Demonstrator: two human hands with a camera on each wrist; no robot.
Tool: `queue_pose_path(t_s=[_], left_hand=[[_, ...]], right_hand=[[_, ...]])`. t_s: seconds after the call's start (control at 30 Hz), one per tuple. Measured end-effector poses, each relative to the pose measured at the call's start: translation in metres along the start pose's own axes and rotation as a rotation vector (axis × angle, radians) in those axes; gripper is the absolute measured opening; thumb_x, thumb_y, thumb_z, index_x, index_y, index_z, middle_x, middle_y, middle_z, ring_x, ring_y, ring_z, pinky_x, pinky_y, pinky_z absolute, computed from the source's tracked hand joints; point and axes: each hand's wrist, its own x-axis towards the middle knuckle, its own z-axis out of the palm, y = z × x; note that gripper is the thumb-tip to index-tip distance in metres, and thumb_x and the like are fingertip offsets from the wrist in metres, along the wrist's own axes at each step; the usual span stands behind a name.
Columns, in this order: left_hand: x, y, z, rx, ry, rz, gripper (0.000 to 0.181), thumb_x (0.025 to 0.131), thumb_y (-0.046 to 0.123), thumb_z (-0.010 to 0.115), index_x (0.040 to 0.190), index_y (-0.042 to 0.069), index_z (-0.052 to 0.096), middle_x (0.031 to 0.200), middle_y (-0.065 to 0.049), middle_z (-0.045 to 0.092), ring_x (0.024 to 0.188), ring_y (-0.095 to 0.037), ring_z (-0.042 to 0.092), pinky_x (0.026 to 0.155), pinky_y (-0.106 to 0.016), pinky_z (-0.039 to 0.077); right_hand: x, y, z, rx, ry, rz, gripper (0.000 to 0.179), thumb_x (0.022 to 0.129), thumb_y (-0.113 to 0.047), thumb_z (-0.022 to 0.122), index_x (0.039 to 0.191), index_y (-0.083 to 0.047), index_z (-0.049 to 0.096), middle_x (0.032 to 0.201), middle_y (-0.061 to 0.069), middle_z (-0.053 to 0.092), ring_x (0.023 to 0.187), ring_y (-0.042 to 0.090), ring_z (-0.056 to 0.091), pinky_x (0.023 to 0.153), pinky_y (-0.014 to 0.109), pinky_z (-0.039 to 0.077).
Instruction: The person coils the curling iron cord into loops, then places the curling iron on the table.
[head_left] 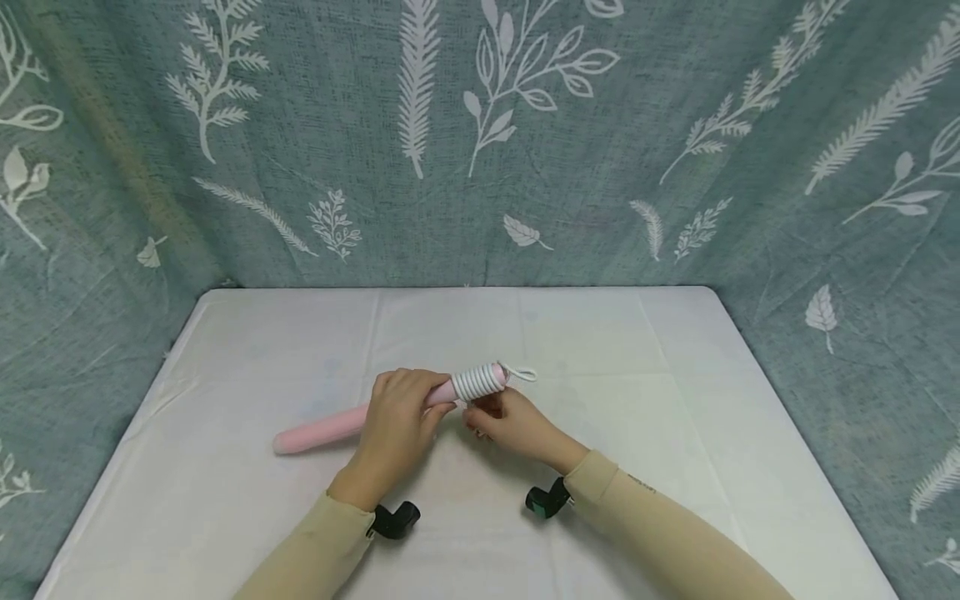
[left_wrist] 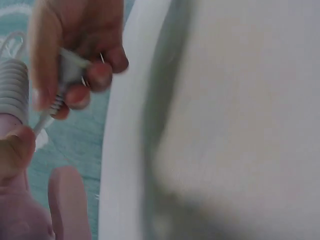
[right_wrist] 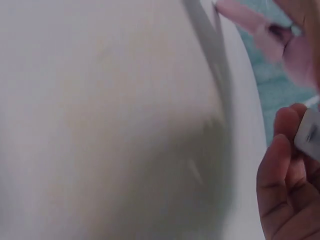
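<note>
A long pink hair-styling iron (head_left: 322,429) lies slantwise over the table, its far right end wrapped in several tight turns of white cord (head_left: 480,382). My left hand (head_left: 397,417) grips the iron around its middle, just left of the coil. In the left wrist view, the left thumb (left_wrist: 17,152) lies by the loose stretch of cord below the coil. My right hand (head_left: 517,425) is just below the coil and pinches the cord's pale plug (left_wrist: 70,70), whose ribbed neck points toward the left thumb. The right wrist view shows the plug's end (right_wrist: 310,134) between the fingers.
A small loop of cord (head_left: 523,374) sticks out past the iron's right end. The table (head_left: 637,375) has a white cover. A green leaf-patterned curtain (head_left: 450,225) hangs behind it and along both sides. Black wrist cameras (head_left: 397,521) sit under both wrists.
</note>
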Motion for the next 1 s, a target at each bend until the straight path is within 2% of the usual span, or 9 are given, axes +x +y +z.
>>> queue_pose_path(t_s=[0.17,0.27,0.4,0.47,0.53,0.77,0.87,1.0], left_hand=[[0.008,-0.010,0.013,0.051,-0.091,-0.103,0.030,0.080,0.017,0.080,0.105,0.012,0.064,0.099,0.001,0.066,0.089,-0.019,0.055,0.085,-0.040,0.033],[0.012,-0.016,0.022,0.073,-0.144,-0.141,0.028,0.081,0.018,0.079,0.104,0.014,0.063,0.099,0.001,0.066,0.089,-0.018,0.053,0.083,-0.039,0.032],[0.015,-0.024,0.030,0.107,-0.198,-0.182,0.027,0.081,0.018,0.079,0.102,0.012,0.062,0.099,0.000,0.066,0.089,-0.018,0.053,0.083,-0.039,0.033],[0.015,-0.028,0.032,0.118,-0.221,-0.200,0.027,0.081,0.019,0.079,0.102,0.011,0.063,0.099,-0.001,0.066,0.088,-0.019,0.054,0.083,-0.040,0.033],[0.016,-0.032,0.033,0.123,-0.243,-0.210,0.027,0.082,0.020,0.078,0.103,0.011,0.063,0.099,-0.002,0.066,0.088,-0.019,0.054,0.084,-0.040,0.034],[0.017,-0.042,0.034,0.145,-0.341,-0.257,0.030,0.081,0.027,0.079,0.103,0.011,0.064,0.098,-0.003,0.067,0.085,-0.021,0.056,0.081,-0.043,0.040],[0.018,-0.044,0.035,0.139,-0.356,-0.269,0.031,0.081,0.027,0.079,0.103,0.011,0.065,0.098,-0.004,0.067,0.084,-0.022,0.056,0.078,-0.043,0.041],[0.018,-0.044,0.034,0.140,-0.369,-0.267,0.032,0.082,0.028,0.078,0.105,0.010,0.065,0.098,-0.004,0.068,0.083,-0.023,0.057,0.081,-0.045,0.041]], right_hand=[[0.001,0.000,0.003,0.015,0.038,0.082,0.021,0.096,-0.024,0.060,0.100,-0.003,0.057,0.080,0.005,0.068,0.068,0.015,0.062,0.054,0.028,0.049],[0.005,0.003,0.005,0.005,0.089,0.121,0.020,0.095,-0.024,0.061,0.098,-0.004,0.058,0.078,0.003,0.068,0.064,0.012,0.060,0.053,0.027,0.048],[0.009,0.005,0.009,-0.184,0.206,0.083,0.016,0.092,-0.022,0.064,0.088,-0.007,0.061,0.067,-0.003,0.060,0.055,0.007,0.051,0.049,0.023,0.043],[0.010,0.004,0.012,-0.308,0.268,0.045,0.015,0.090,-0.022,0.066,0.084,-0.009,0.062,0.065,-0.006,0.056,0.054,0.006,0.047,0.050,0.022,0.040],[0.010,0.003,0.014,-0.386,0.311,0.019,0.014,0.089,-0.021,0.067,0.083,-0.009,0.063,0.065,-0.006,0.053,0.054,0.006,0.043,0.050,0.023,0.037],[0.011,0.008,0.017,-0.420,0.314,0.036,0.017,0.091,-0.024,0.067,0.081,-0.011,0.063,0.064,-0.007,0.053,0.053,0.005,0.043,0.049,0.023,0.036],[0.011,0.010,0.017,-0.428,0.308,0.032,0.017,0.091,-0.025,0.067,0.081,-0.012,0.064,0.064,-0.007,0.053,0.054,0.006,0.044,0.050,0.024,0.037],[0.010,0.007,0.017,-0.440,0.279,0.038,0.015,0.091,-0.024,0.066,0.088,-0.009,0.067,0.071,-0.005,0.056,0.060,0.008,0.048,0.055,0.025,0.041]])
